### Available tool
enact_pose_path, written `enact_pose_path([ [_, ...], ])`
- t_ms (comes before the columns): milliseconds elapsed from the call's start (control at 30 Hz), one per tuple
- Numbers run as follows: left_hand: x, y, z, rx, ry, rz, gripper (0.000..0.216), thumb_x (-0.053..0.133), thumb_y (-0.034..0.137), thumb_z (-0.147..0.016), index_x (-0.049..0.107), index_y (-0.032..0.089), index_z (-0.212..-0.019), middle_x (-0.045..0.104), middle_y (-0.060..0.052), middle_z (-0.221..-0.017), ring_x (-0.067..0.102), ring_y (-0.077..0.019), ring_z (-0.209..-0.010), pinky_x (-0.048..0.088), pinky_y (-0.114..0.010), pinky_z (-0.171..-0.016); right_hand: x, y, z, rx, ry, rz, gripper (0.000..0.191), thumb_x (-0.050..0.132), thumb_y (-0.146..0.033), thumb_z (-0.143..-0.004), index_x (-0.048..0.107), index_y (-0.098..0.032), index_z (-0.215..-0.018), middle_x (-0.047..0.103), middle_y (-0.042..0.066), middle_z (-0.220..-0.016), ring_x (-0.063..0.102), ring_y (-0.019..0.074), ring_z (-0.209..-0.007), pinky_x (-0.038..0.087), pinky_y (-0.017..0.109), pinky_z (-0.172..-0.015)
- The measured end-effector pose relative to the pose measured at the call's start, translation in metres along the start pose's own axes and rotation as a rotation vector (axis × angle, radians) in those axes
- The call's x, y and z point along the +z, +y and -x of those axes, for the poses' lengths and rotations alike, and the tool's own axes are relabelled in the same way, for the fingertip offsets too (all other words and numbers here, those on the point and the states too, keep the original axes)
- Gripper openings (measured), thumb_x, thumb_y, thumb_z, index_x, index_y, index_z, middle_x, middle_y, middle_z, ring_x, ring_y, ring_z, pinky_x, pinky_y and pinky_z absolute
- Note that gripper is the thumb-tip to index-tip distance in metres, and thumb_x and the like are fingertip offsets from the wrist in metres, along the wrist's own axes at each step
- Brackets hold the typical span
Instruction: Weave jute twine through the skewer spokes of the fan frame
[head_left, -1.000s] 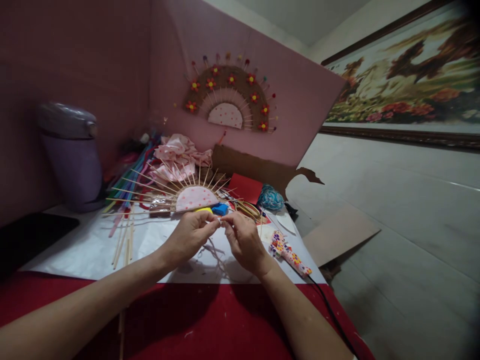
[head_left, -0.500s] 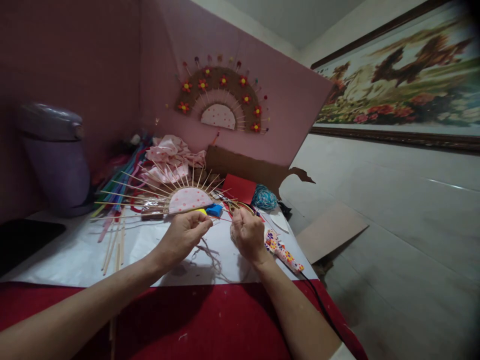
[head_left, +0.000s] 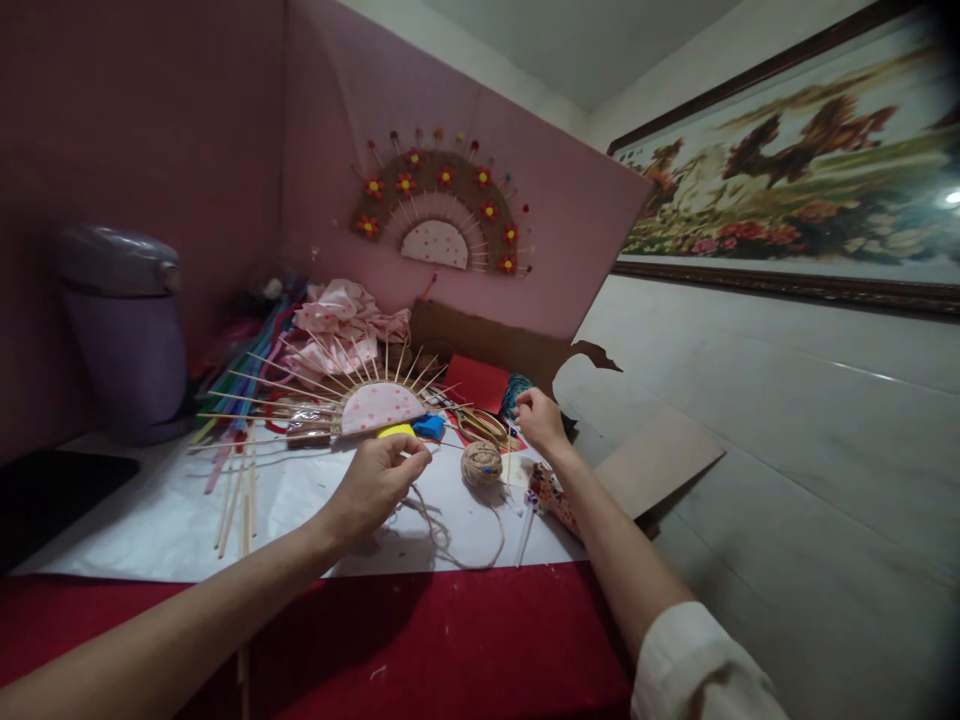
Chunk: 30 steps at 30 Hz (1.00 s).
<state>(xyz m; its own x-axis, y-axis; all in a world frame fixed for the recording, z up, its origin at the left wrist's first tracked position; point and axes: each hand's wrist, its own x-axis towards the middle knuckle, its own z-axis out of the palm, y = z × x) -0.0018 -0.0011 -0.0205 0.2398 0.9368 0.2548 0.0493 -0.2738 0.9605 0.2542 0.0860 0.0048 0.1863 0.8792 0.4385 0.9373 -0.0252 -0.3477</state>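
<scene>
My left hand (head_left: 381, 482) is closed in a pinch over the white sheet, just in front of the half-disc with pink dots (head_left: 382, 407). Whatever its fingertips hold is too small to make out. A loose strand of twine (head_left: 442, 545) lies below that hand and curves round to a twine ball (head_left: 481, 464). Farther right, my right hand (head_left: 538, 420) is raised with its fingers pinched together, beside blue yarn (head_left: 516, 392). I cannot make out anything in its grip. Thin sticks fan out from the half-disc. A flower-patterned glue gun (head_left: 553, 495) lies partly behind my right forearm.
Scissors (head_left: 484, 425), red card (head_left: 475, 383), yellow (head_left: 396, 431) and blue pieces (head_left: 430, 427) lie around the half-disc. Colourful pipe cleaners (head_left: 244, 385) and loose sticks (head_left: 244, 510) are left. A purple bottle (head_left: 127, 345) stands far left. A pink board (head_left: 555, 230) rises behind.
My right hand has moved up and right, away from my left hand, uncovering the twine ball and scissors. My left hand stays pinched in nearly the same place. The view has shifted slightly.
</scene>
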Motion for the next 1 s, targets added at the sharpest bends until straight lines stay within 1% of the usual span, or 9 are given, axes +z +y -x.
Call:
enact_pose_path([
  [100,0.000,0.000,-0.001,0.001,0.007,-0.010,0.018,0.055,0.034,-0.074,0.054,0.017,-0.069,0.033,0.009,-0.044,0.026,-0.0064,-0.039,0.016,-0.020,-0.037,0.010,-0.006,-0.004,-0.102,-0.143,0.074,0.023,0.044,-0.010,-0.079,0.066,-0.015,-0.085,0.068,0.008,-0.096,0.060,0.0170,-0.088,0.042,0.023,-0.071],
  [233,0.000,-0.001,-0.003,0.002,0.016,-0.003,0.020,0.055,0.035,-0.075,0.055,0.016,-0.069,0.034,0.009,-0.044,0.027,-0.0065,-0.039,0.016,-0.020,-0.037,0.025,-0.016,-0.009,-0.195,-0.376,0.159,0.009,0.061,-0.024,-0.076,0.067,-0.018,-0.080,0.068,0.003,-0.084,0.060,0.0157,-0.077,0.042,0.022,-0.065],
  [300,0.000,-0.002,-0.004,0.001,0.016,-0.006,0.020,0.054,0.035,-0.075,0.055,0.016,-0.071,0.035,0.009,-0.045,0.027,-0.0066,-0.039,0.016,-0.019,-0.037,0.032,-0.019,-0.013,-0.205,-0.451,0.204,0.015,0.067,-0.026,-0.074,0.065,-0.017,-0.086,0.066,0.003,-0.089,0.060,0.0162,-0.079,0.045,0.025,-0.068],
  [400,-0.001,-0.002,-0.004,0.006,0.013,-0.002,0.019,0.054,0.034,-0.076,0.055,0.015,-0.071,0.036,0.008,-0.047,0.027,-0.0064,-0.041,0.016,-0.019,-0.038,0.039,-0.021,-0.020,-0.198,-0.520,0.257,0.025,0.059,-0.030,-0.084,0.058,-0.015,-0.104,0.061,0.006,-0.104,0.060,0.0178,-0.088,0.050,0.034,-0.075],
  [533,-0.002,0.000,-0.004,0.019,0.024,0.004,0.019,0.054,0.033,-0.076,0.054,0.015,-0.069,0.037,0.007,-0.050,0.027,-0.0067,-0.043,0.018,-0.020,-0.040,0.040,-0.021,-0.029,-0.183,-0.553,0.285,0.028,0.053,-0.031,-0.088,0.054,-0.015,-0.111,0.059,0.007,-0.106,0.060,0.0179,-0.088,0.051,0.037,-0.075],
  [667,-0.002,-0.001,-0.004,0.034,0.026,-0.007,0.019,0.054,0.033,-0.076,0.054,0.016,-0.069,0.039,0.005,-0.051,0.029,-0.0072,-0.044,0.020,-0.021,-0.041,0.030,-0.020,-0.037,-0.198,-0.518,0.270,0.041,0.070,-0.023,-0.071,0.053,-0.012,-0.107,0.063,0.010,-0.097,0.060,0.0202,-0.083,0.045,0.028,-0.066],
  [733,-0.002,-0.002,-0.005,0.046,0.033,-0.014,0.020,0.054,0.034,-0.076,0.054,0.016,-0.068,0.039,0.005,-0.051,0.030,-0.0074,-0.044,0.021,-0.022,-0.042,0.021,-0.017,-0.039,-0.217,-0.488,0.241,0.046,0.070,-0.017,-0.065,0.052,-0.015,-0.107,0.064,0.010,-0.097,0.060,0.0206,-0.085,0.042,0.025,-0.065],
  [833,-0.003,-0.002,-0.005,0.076,0.046,-0.018,0.020,0.054,0.034,-0.077,0.055,0.016,-0.068,0.041,0.005,-0.052,0.032,-0.0079,-0.045,0.022,-0.021,-0.042,0.002,-0.008,-0.039,-0.233,-0.450,0.198,0.045,0.064,-0.009,-0.065,0.051,-0.019,-0.108,0.065,0.005,-0.096,0.059,0.0171,-0.084,0.040,0.021,-0.065],
  [1000,-0.004,0.000,-0.005,0.094,0.059,-0.046,0.019,0.051,0.031,-0.078,0.054,0.017,-0.065,0.039,0.006,-0.047,0.031,-0.0077,-0.042,0.021,-0.021,-0.039,-0.037,0.021,-0.024,-0.204,-0.420,0.208,0.035,0.063,-0.010,-0.064,0.060,-0.019,-0.098,0.067,0.000,-0.075,0.058,0.0137,-0.065,0.039,0.020,-0.056],
])
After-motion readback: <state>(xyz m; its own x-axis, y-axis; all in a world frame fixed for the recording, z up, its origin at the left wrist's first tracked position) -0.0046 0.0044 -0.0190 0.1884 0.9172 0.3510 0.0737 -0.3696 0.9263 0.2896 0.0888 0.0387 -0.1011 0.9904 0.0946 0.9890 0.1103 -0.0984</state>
